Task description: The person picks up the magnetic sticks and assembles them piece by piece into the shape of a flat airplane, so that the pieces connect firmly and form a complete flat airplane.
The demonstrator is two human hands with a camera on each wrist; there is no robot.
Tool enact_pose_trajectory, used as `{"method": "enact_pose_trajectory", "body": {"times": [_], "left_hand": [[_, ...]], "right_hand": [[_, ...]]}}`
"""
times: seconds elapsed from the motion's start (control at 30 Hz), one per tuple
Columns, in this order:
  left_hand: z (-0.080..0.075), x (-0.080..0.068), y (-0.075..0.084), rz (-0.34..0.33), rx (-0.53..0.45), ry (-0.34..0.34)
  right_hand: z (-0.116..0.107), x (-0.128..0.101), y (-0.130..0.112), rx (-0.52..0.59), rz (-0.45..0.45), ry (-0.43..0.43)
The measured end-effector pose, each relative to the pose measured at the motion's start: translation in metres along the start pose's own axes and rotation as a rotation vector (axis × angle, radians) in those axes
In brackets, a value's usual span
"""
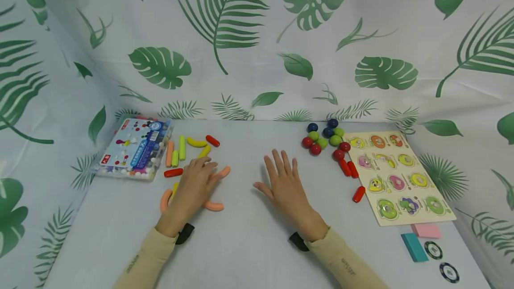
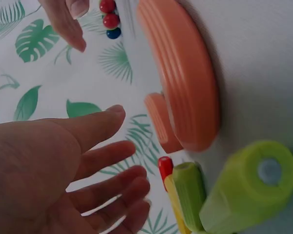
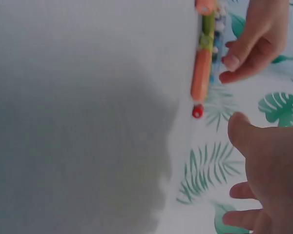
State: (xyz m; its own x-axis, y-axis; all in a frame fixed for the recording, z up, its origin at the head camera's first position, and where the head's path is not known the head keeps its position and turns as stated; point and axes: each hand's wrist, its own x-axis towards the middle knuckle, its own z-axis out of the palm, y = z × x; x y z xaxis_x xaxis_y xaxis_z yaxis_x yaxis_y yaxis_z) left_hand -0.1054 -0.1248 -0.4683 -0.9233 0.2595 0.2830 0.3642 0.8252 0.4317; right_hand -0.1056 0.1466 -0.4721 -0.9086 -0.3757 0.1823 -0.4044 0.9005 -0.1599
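Note:
My left hand point(image 1: 192, 188) hovers over a scatter of coloured pieces at the left, fingers loosely bent and holding nothing. Around it lie an orange curved piece point(image 1: 213, 206), a green stick point(image 1: 182, 147), a yellow curved piece point(image 1: 196, 142) and a red piece point(image 1: 173, 172). In the left wrist view, the fingers of that left hand point(image 2: 63, 170) stay apart from a large orange curved piece point(image 2: 190, 73) and a green piece point(image 2: 254, 187). Over the middle of the table, my right hand point(image 1: 287, 186) is spread with straight fingers and grips nothing.
A clear plastic box point(image 1: 136, 144) of small beads stands at the back left. To the right lie red balls point(image 1: 315, 149), green balls point(image 1: 335, 140), dark blue balls point(image 1: 332, 123), red pieces point(image 1: 359, 194), a fruit puzzle board point(image 1: 385, 146), a teal block point(image 1: 414, 247), a pink block point(image 1: 426, 231) and round chips point(image 1: 449, 272).

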Motion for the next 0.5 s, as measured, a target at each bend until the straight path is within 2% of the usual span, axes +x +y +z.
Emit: {"method": "enact_pose_trajectory", "body": {"times": [0.17, 0.27, 0.37, 0.5], "left_hand": [[-0.007, -0.006, -0.006, 0.061, -0.042, 0.036], [-0.012, -0.01, -0.007, 0.053, -0.038, 0.033], [-0.016, -0.014, -0.007, -0.001, -0.029, -0.015], [-0.021, -0.021, -0.006, -0.077, -0.046, -0.136]], "right_hand": [[0.008, 0.0, -0.013, -0.012, -0.103, 0.05], [0.012, 0.002, -0.02, -0.009, -0.158, 0.056], [0.015, 0.004, -0.026, 0.006, -0.214, 0.067], [0.019, 0.009, -0.034, 0.02, -0.275, 0.072]]}}
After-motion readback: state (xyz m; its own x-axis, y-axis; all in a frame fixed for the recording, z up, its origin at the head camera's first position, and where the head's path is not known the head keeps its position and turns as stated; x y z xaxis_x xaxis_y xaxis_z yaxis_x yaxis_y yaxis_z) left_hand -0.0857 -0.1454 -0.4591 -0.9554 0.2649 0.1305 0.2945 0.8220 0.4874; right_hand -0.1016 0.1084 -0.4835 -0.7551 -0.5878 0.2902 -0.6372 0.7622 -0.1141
